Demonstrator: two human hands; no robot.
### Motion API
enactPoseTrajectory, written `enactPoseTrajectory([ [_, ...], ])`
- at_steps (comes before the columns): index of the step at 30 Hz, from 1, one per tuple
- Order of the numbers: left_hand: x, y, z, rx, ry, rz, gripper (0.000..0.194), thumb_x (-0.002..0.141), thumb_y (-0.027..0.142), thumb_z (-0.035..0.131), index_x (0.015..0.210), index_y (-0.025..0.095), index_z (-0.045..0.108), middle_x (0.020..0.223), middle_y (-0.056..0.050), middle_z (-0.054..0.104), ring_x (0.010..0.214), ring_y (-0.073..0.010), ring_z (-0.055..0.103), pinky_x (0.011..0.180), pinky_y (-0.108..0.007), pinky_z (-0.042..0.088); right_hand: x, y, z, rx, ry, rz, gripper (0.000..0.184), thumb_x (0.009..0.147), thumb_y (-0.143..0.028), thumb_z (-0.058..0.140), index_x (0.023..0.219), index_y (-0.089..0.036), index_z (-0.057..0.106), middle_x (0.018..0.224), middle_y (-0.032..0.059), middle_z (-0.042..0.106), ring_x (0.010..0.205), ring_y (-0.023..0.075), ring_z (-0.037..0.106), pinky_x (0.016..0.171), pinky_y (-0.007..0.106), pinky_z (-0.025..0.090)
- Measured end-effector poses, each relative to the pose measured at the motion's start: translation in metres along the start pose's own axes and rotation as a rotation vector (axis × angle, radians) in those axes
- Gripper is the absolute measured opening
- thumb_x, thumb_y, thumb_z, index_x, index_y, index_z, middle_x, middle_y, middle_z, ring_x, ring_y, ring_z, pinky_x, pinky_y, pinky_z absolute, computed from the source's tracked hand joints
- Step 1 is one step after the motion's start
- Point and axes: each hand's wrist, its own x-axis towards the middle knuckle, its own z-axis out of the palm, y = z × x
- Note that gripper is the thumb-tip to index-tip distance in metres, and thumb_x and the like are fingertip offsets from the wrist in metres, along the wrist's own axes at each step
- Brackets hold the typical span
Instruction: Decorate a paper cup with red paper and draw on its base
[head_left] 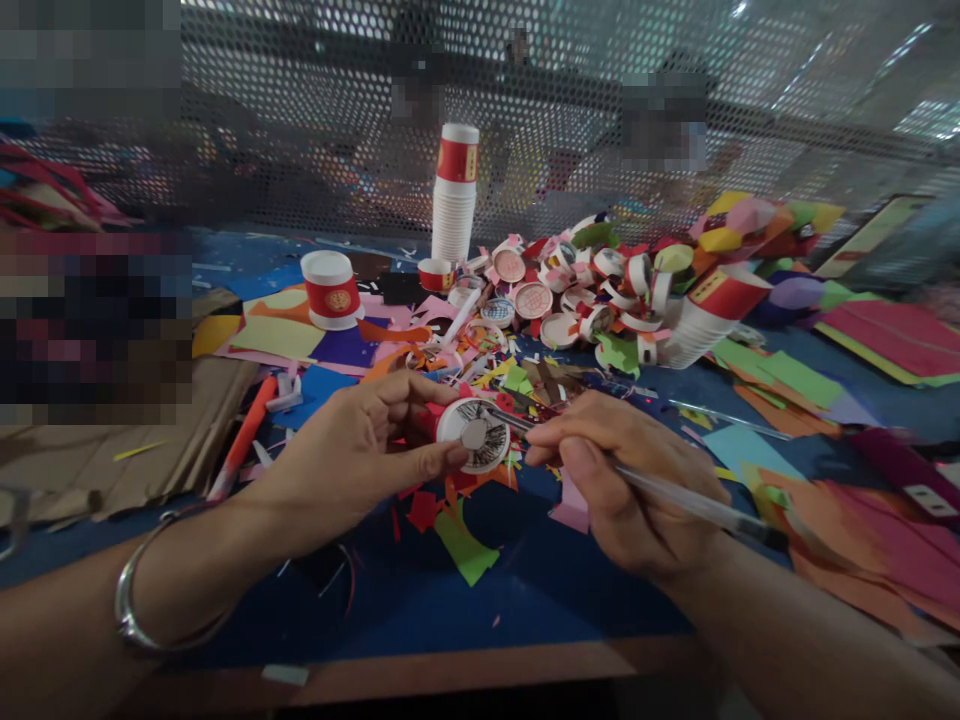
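My left hand (pixel 382 435) grips a small red-and-white paper cup (pixel 474 437), turned so that its round white end faces me. Dark pen strokes radiate around a plain white centre on that end. In my right hand (pixel 630 480) is a pen (pixel 675 492) with a clear barrel. Its tip touches or hovers by the upper right of the drawn circle; I cannot tell which. Coloured paper scraps (pixel 465 540) lie on the blue table (pixel 540 600) beneath both hands.
Behind my hands is a heap of cut cup pieces (pixel 532 300). A tall cup stack (pixel 452 220), an upturned cup (pixel 331 290) and a leaning stack (pixel 697 325) stand around it. An orange marker (pixel 244 435), cardboard (pixel 112 460) and coloured sheets (pixel 847 530) lie at the sides.
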Motion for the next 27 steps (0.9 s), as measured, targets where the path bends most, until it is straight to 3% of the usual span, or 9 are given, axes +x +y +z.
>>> enactPoseTrajectory([
  [27, -0.0015, -0.0017, -0.0031, 0.030, -0.053, -0.017, 0.042, 0.079, 0.030, 0.084, 0.112, 0.016, 0.063, 0.094, -0.005, 0.077, 0.084, -0.0156, 0.072, 0.076, -0.026, 0.058, -0.0019, -0.0017, -0.0007, 0.010, -0.040, -0.042, 0.022, 0.089, -0.008, 0.054, 0.102, -0.018, 0.070, 0.080, 0.0042, 0.076, 0.066, 0.0165, 0.067, 0.063, 0.033, 0.058],
])
